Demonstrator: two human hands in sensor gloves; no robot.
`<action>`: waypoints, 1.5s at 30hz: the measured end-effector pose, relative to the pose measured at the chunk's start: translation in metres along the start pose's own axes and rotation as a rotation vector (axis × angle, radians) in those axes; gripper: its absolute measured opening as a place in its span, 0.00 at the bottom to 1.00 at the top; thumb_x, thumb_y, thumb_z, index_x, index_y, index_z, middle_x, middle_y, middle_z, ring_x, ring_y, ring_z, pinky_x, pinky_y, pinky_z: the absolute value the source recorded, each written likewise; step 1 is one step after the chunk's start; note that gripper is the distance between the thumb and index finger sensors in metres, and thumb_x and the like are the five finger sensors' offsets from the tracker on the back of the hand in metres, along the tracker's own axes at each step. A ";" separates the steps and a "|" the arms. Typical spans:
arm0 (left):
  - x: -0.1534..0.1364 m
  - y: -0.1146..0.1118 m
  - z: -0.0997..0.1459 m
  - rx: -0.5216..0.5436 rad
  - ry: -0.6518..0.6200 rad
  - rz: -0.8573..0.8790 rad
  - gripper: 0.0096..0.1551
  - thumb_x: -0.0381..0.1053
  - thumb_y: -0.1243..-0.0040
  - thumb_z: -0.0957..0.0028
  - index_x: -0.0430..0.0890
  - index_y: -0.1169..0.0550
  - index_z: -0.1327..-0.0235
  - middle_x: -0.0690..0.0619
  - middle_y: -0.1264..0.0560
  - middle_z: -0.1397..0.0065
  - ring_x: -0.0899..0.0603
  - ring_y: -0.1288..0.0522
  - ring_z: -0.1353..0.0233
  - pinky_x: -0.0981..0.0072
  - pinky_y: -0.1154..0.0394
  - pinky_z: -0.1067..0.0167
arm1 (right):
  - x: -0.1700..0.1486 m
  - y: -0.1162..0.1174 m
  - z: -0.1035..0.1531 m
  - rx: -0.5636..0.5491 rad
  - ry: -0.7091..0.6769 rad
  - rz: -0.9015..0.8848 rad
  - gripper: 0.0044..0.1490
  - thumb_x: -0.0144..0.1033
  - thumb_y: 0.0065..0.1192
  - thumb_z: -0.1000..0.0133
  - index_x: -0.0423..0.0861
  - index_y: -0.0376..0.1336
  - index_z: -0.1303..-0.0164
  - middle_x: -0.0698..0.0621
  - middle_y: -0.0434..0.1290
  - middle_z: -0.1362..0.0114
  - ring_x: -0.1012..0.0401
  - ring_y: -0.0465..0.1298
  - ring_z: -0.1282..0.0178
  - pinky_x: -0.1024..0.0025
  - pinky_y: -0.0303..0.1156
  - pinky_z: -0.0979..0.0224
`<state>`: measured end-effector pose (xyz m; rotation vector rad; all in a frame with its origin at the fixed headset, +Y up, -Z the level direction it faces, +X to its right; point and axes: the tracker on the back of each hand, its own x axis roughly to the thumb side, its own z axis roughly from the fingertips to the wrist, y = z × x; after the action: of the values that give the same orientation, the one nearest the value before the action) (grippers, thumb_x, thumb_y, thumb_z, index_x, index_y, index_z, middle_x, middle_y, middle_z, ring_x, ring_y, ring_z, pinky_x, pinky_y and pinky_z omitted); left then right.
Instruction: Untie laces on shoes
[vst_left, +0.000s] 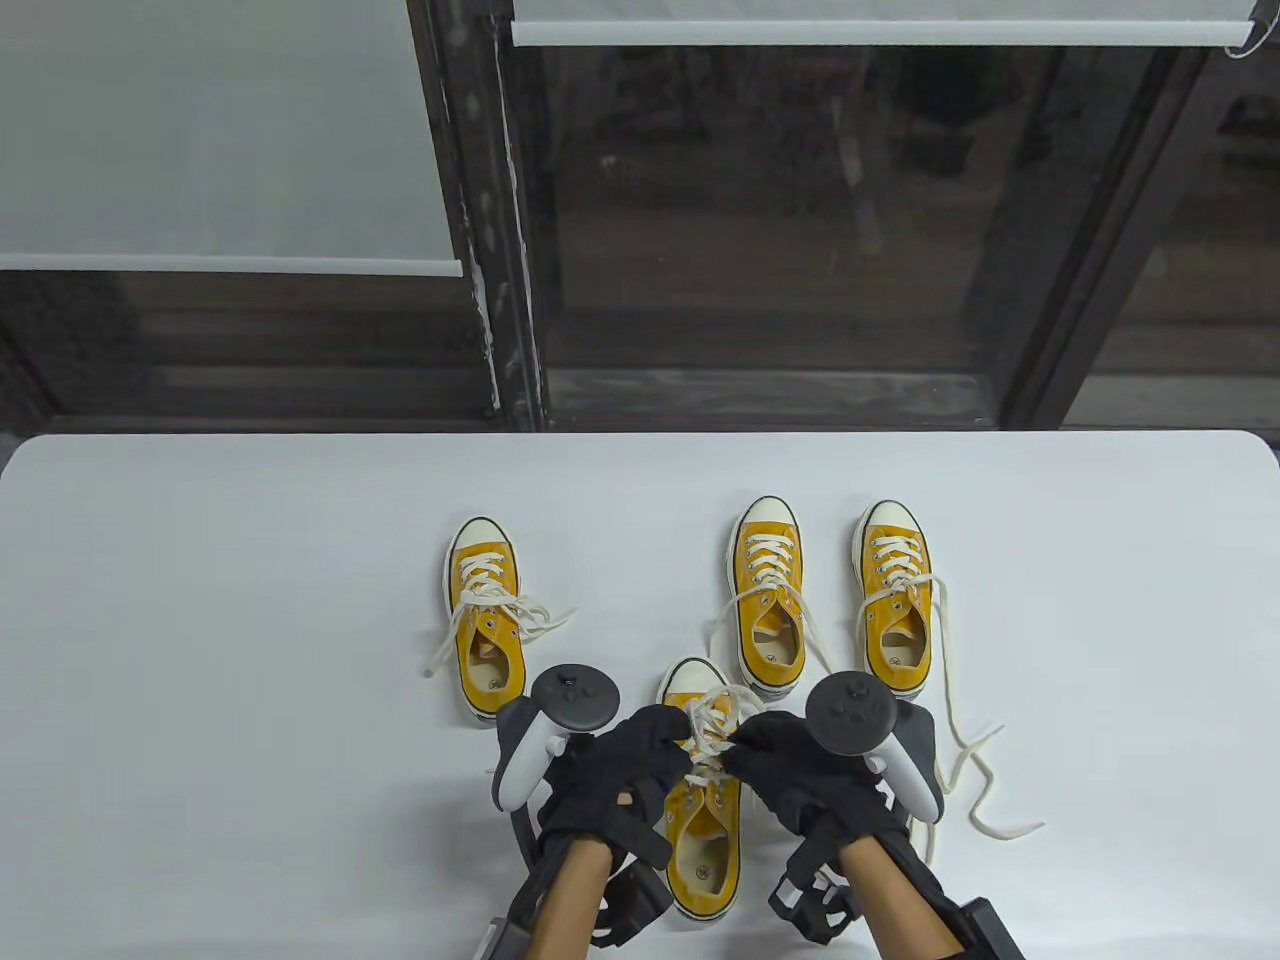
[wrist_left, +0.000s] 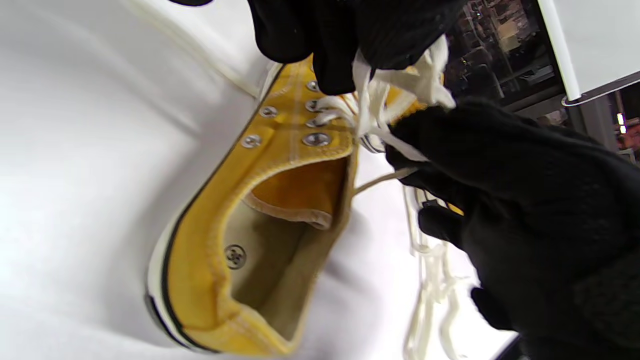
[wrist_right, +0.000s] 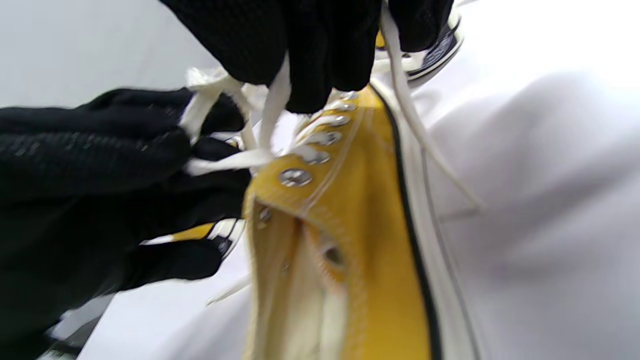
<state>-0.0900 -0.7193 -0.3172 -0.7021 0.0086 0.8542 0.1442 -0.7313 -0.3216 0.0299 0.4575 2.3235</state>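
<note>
- We see a broad white counter (vst_left: 250, 600) with rounded far corners, carrying four yellow canvas low-top sneakers with cream laces and white rubber toe caps.
- The nearest yellow sneaker (vst_left: 705, 830) lies at the counter's near edge between our two hands, toe pointing away from us.
- Our left hand (vst_left: 615, 775), in a black sensor glove, sits on that sneaker's left side, its fingers pinching a strand of the cream lace (vst_left: 712, 735) above the eyelets.
- Our right hand (vst_left: 800, 775), gloved the same, closes on the lace from the right; the wrist views show lace strands running between its fingers (wrist_right: 310, 60).
- A second yellow sneaker (vst_left: 487, 615) stands apart to the left, its lace loose on the counter.
- Two more sneakers stand side by side farther back on the right, one (vst_left: 768, 595) just left of the other (vst_left: 895, 610); their laces trail loosely, and one long end (vst_left: 975, 770) curls on the counter beside our right hand.
</note>
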 end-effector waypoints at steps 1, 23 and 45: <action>-0.001 0.000 -0.001 -0.002 0.007 0.001 0.33 0.52 0.45 0.30 0.59 0.43 0.15 0.61 0.30 0.23 0.49 0.39 0.13 0.34 0.51 0.17 | -0.002 -0.001 0.000 -0.015 0.005 0.006 0.22 0.45 0.54 0.33 0.46 0.70 0.37 0.49 0.63 0.20 0.42 0.54 0.14 0.29 0.45 0.22; -0.012 0.006 -0.002 0.055 0.091 0.075 0.23 0.53 0.50 0.28 0.57 0.40 0.22 0.54 0.38 0.17 0.43 0.43 0.12 0.32 0.51 0.19 | 0.003 -0.004 0.004 -0.181 0.023 0.193 0.22 0.46 0.54 0.32 0.51 0.64 0.31 0.47 0.60 0.17 0.42 0.54 0.14 0.31 0.47 0.22; -0.012 0.016 0.009 0.280 0.207 -0.078 0.37 0.60 0.51 0.28 0.55 0.50 0.12 0.61 0.31 0.30 0.48 0.35 0.19 0.33 0.48 0.19 | -0.013 -0.032 0.012 -0.406 0.162 0.136 0.24 0.50 0.52 0.31 0.52 0.66 0.31 0.47 0.64 0.21 0.42 0.60 0.17 0.33 0.52 0.22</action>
<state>-0.1115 -0.7149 -0.3164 -0.5213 0.2802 0.6858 0.1769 -0.7155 -0.3196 -0.3339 0.0559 2.5227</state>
